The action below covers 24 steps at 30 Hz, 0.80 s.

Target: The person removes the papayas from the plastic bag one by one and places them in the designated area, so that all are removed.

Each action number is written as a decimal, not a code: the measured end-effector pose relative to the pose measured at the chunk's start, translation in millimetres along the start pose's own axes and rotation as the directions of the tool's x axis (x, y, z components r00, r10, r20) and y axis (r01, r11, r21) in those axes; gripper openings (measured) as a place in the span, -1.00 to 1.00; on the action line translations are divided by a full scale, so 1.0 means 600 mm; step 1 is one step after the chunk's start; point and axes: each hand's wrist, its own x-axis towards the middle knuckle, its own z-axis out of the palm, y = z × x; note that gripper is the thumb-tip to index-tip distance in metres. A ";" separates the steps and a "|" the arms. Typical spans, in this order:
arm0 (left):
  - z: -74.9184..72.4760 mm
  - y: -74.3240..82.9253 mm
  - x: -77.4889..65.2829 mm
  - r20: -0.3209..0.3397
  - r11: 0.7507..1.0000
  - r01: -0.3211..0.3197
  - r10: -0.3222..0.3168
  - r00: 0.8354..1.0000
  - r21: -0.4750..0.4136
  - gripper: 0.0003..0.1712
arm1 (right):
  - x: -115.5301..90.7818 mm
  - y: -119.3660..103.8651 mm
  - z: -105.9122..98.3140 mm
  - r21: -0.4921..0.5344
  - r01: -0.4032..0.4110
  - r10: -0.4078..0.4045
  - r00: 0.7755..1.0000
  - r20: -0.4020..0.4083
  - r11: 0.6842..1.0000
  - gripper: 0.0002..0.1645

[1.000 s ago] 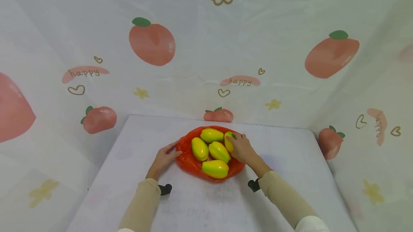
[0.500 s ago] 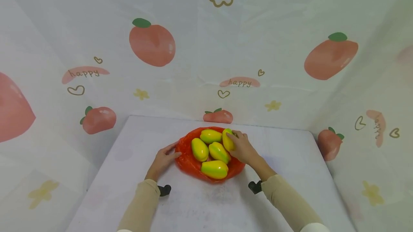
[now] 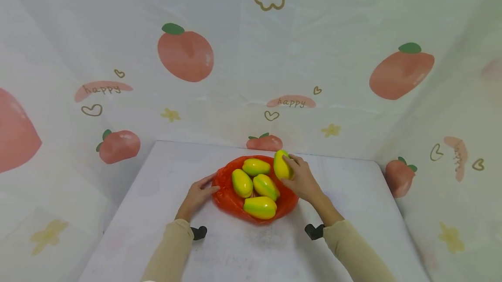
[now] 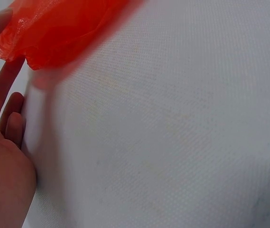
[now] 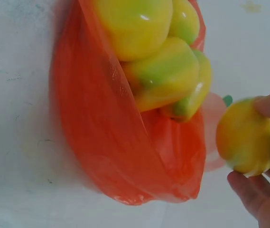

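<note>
A red plastic bag (image 3: 225,198) lies spread on the table with its mouth facing up. Inside rest several glossy yellow-green papayas (image 3: 266,186). My right hand (image 3: 306,182) grips one more papaya (image 3: 281,165) at the bag's far right rim. In the right wrist view this papaya (image 5: 248,137) hangs apart from the bag (image 5: 101,128), thumb on one side and fingers on the other. My left hand (image 3: 196,197) pinches the bag's left edge; in the left wrist view the red film (image 4: 63,33) passes between thumb and fingers.
The white table (image 3: 251,256) has its back edge close behind the bag. A white cloth wall (image 3: 219,112) printed with peaches, hearts and words surrounds it. Black wrist mounts (image 3: 315,232) stick out from both wrists.
My right hand has lifted its papaya from among the others, up and slightly right, beyond the bag's rim. The left hand stays at the bag's left edge.
</note>
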 end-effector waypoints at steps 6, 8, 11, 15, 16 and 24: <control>0.001 0.000 0.000 0.004 1.000 -0.018 0.018 1.000 0.001 -0.31 | -0.009 0.014 -0.011 0.069 0.004 0.001 0.997 -0.081 0.998 -0.13; 0.001 0.000 0.000 0.002 1.000 -0.014 0.014 1.000 -0.005 -0.31 | -0.011 0.020 -0.013 0.087 0.008 0.001 0.994 -0.105 0.996 -0.12; 0.001 -0.002 -0.001 0.001 1.000 -0.020 0.020 1.000 -0.006 -0.30 | -0.016 0.032 -0.017 0.110 0.006 0.009 0.991 -0.134 0.994 -0.11; 0.002 -0.003 -0.001 0.007 0.999 -0.032 0.033 0.999 -0.011 -0.30 | -0.020 0.049 -0.023 0.135 0.004 0.019 0.985 -0.172 0.991 -0.12; 0.001 -0.004 -0.001 0.010 0.999 -0.036 0.037 0.999 -0.011 -0.29 | -0.021 0.053 -0.024 0.142 0.005 0.021 0.983 -0.180 0.990 -0.13; 0.001 0.000 -0.003 0.012 1.000 -0.028 0.028 1.000 0.002 -0.29 | -0.030 0.079 -0.032 0.156 -0.009 0.040 0.979 -0.201 0.988 -0.14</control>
